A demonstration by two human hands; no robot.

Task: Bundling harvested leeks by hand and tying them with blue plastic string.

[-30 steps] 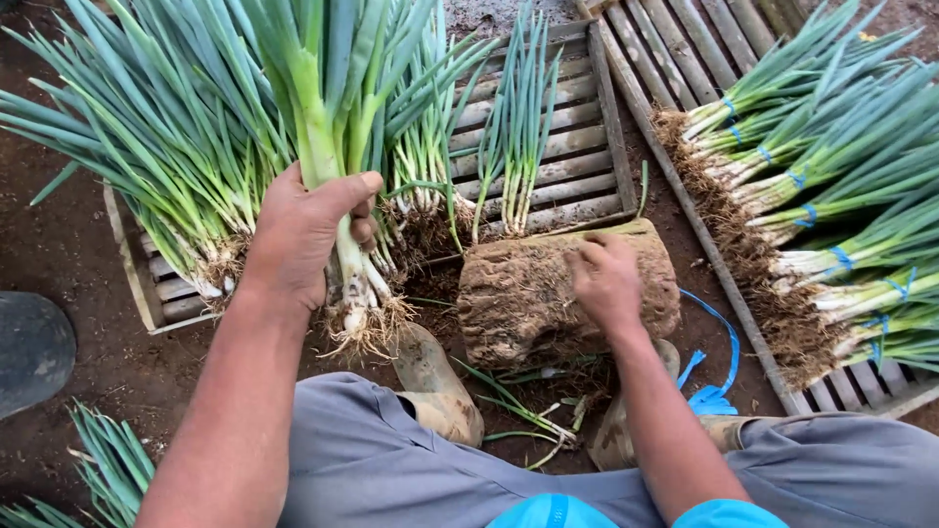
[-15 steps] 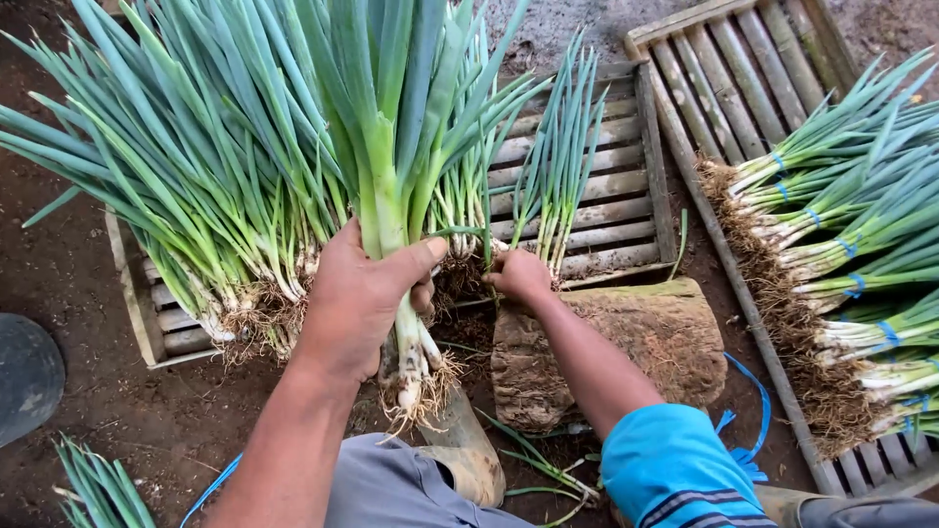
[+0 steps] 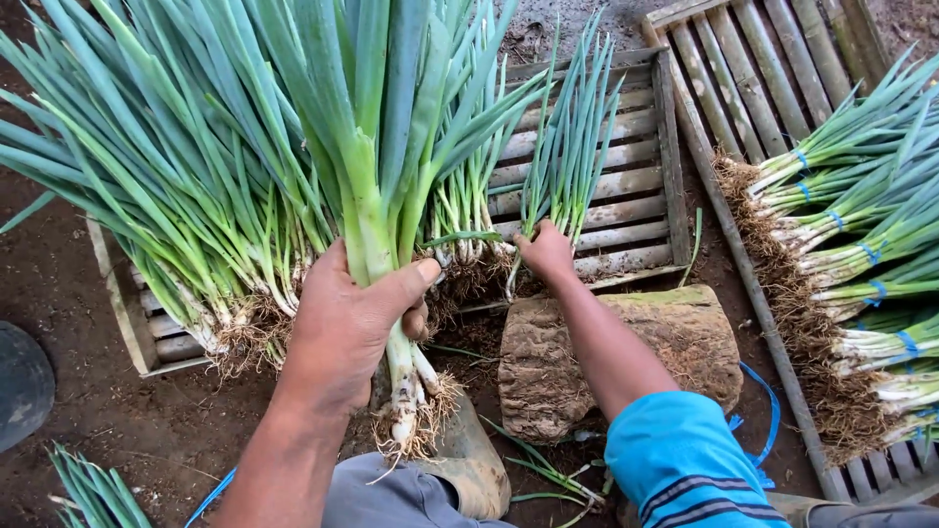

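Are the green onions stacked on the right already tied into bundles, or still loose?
Tied. The green onions on the right lie in separate bunches on a wooden rack, each with a blue band wrapped round its pale stalks just above the roots.

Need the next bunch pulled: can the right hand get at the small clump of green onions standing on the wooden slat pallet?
Probably yes: the right hand is already at the base of the small clump on the slat pallet, nothing between them. The left hand grips a thick bunch off to the side.

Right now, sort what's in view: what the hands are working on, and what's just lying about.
In hand:
left hand gripping a leek bunch
right hand on small onions
slatted crate

Lying about:
wood block
tied bundles
blue string
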